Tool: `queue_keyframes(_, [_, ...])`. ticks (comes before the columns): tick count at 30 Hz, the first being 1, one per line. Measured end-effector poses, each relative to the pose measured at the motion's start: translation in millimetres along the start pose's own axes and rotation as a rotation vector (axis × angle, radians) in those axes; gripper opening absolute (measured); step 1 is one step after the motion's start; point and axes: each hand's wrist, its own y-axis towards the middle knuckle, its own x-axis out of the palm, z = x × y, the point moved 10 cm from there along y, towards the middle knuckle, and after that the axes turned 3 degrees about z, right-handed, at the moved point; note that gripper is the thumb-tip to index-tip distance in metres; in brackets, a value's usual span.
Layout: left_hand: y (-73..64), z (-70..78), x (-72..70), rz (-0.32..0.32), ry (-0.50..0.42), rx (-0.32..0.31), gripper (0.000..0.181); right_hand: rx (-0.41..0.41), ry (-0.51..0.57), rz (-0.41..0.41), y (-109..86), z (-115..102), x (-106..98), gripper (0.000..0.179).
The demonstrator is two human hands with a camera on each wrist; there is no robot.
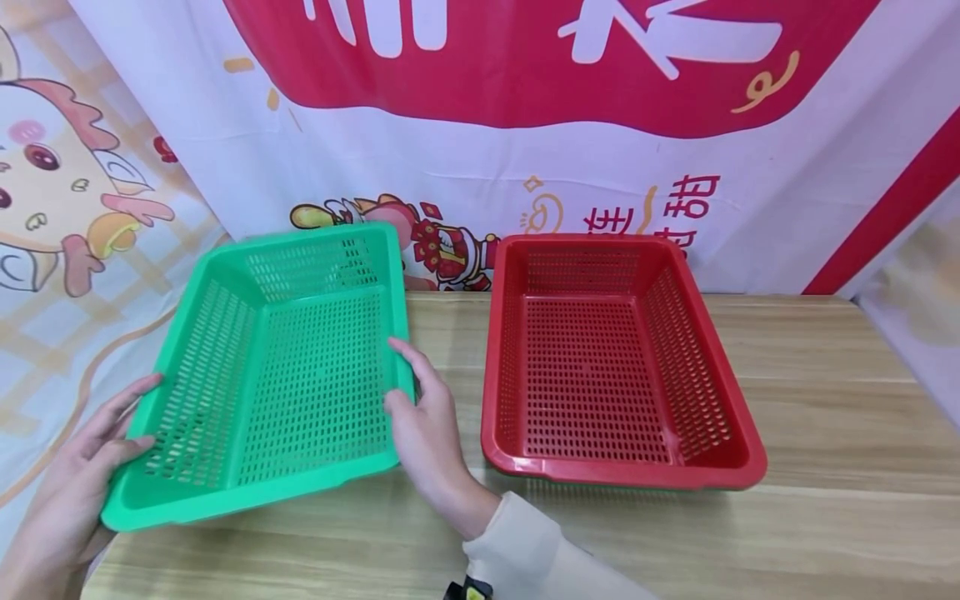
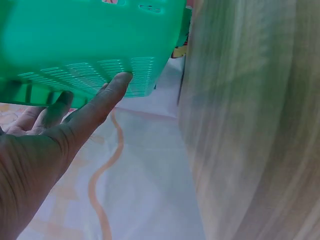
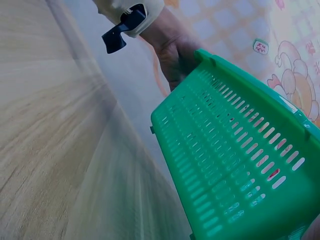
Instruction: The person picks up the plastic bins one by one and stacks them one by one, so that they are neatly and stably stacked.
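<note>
A green plastic basket [image 1: 322, 367] with slotted walls and a mesh floor is held between both hands, with nothing inside it. My left hand [image 1: 75, 479] grips its left rim near the front corner; in the left wrist view, fingers [image 2: 100, 105] lie against the slotted outer wall. On the opposite rim, my right hand [image 1: 427, 425] holds on with thumb and finger over the edge, its other fingers hidden below. The wrist views show the basket's underside raised off the table and tilted. Right of it stands a red basket [image 1: 592, 375] of the same kind, untouched.
Both baskets are over a wood-grain table [image 1: 832, 425]. A white and red printed cloth [image 1: 480, 158] hangs along the back, and another cloth with cartoon figures [image 1: 60, 208] covers the left side. A black strapped device [image 3: 125, 27] sits on the left wrist.
</note>
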Motion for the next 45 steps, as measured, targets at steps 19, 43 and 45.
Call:
queue_keyframes(19, [2.1, 27.4, 30.7, -0.045, 0.031, 0.051, 0.07, -0.079, 0.043, -0.043, -20.1, -47, -22, 0.07])
queue_keyframes(43, [18.9, 35.3, 103.8, -0.056, 0.129, 0.067, 0.065, -0.122, 0.016, -0.023, -31.3, -96, -92, 0.073])
queue_keyframes(45, [21.4, 34.3, 113.1, -0.055, 0.125, 0.063, 0.064, -0.109, 0.015, -0.008, -32.9, -99, -101, 0.073])
